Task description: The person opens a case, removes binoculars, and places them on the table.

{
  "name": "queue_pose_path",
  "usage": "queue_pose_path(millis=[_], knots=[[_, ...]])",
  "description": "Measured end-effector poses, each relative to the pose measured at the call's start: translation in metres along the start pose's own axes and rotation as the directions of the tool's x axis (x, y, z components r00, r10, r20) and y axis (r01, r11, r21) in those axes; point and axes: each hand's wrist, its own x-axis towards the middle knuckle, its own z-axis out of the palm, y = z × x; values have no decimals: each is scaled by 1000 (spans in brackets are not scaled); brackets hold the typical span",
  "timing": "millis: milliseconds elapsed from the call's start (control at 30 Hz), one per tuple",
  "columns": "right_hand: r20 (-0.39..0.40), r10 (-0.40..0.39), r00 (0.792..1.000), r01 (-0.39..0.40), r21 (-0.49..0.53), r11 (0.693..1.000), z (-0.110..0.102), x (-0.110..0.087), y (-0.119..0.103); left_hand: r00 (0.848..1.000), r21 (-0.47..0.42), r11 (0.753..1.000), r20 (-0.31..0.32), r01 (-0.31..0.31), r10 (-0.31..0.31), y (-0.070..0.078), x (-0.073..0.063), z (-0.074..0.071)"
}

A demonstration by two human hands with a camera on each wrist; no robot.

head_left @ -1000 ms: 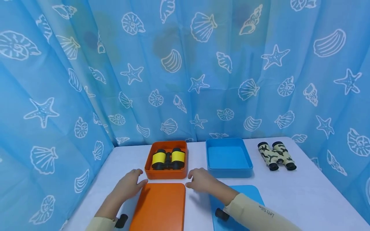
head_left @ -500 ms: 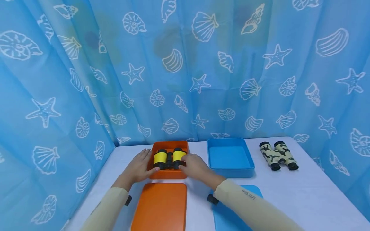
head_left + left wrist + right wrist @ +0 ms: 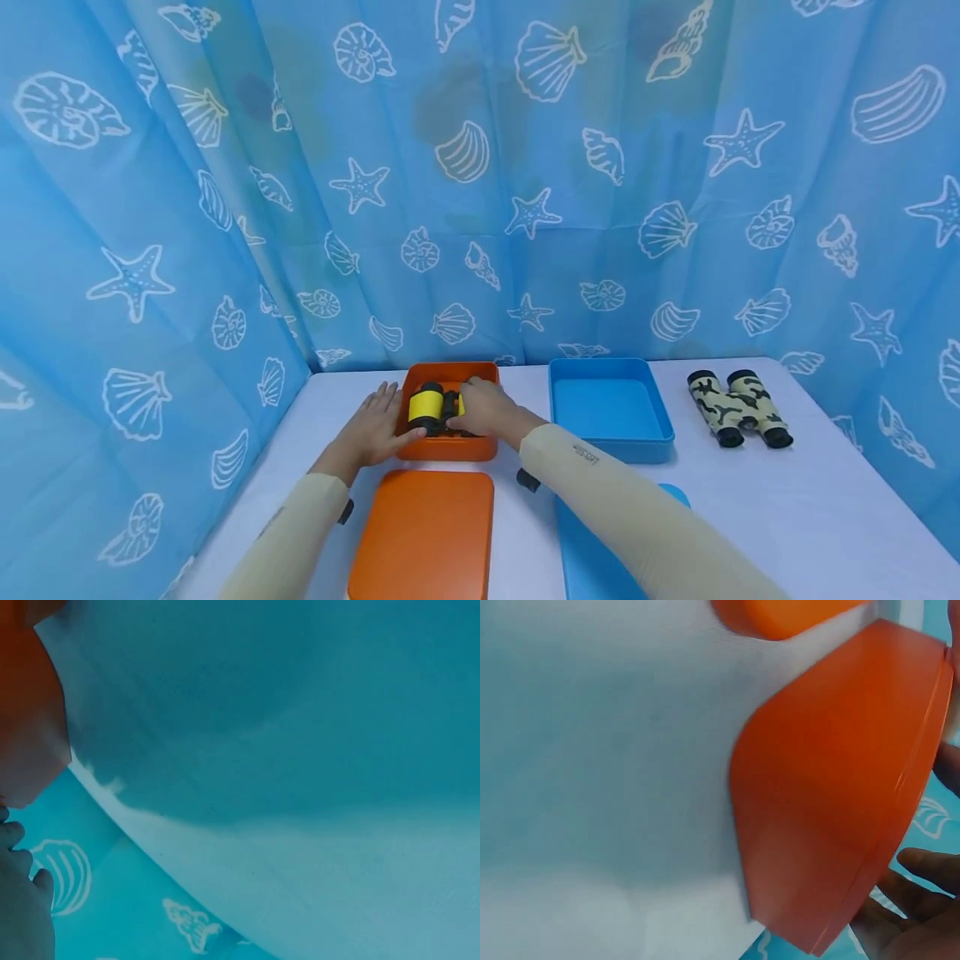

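Observation:
Yellow-and-black binoculars (image 3: 425,406) lie inside an orange box (image 3: 450,451) at the back of the table. My right hand (image 3: 487,408) reaches over the box's right wall, its fingers curled over the right barrel and hiding most of it. Along the left wall rests my left hand (image 3: 371,429), fingers straight and thumb stretched across the front corner. In the left wrist view, fingertips (image 3: 37,889) show beside the orange wall (image 3: 30,712). The right wrist view has the box's outer side (image 3: 825,772) with fingers (image 3: 915,896) at its rim; the binoculars are hidden there.
An orange lid (image 3: 423,533) lies flat in front of the orange box. To the right stands a blue box (image 3: 611,451), with a blue lid (image 3: 588,550) partly under my right sleeve. Camouflage binoculars (image 3: 738,408) lie farther right. A blue shell-patterned curtain (image 3: 480,208) hangs behind the table.
Both hands have moved forward from beside the orange lid to the orange box. The left came against its left side; the right reached in and over the yellow binoculars' right barrel.

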Motion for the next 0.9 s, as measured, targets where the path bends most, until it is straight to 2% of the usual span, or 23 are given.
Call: queue_pose_path(millis=[200,400,533,900], knots=[[23,16,1000,-15,-34,999,9,12,-15,1000,4,1000,13,12,-12,-1,-1,5],[8,64,998,-64,-39,997,14,15,-25,1000,-14,1000,4,26,-26,-2,-1,3],[18,109,994,-108,-25,994,14,15,-25,1000,-23,999,1,25,-25,-1,1,2],[42,154,987,-154,-2,988,21,21,-27,999,12,999,15,31,-31,-3,1,3]])
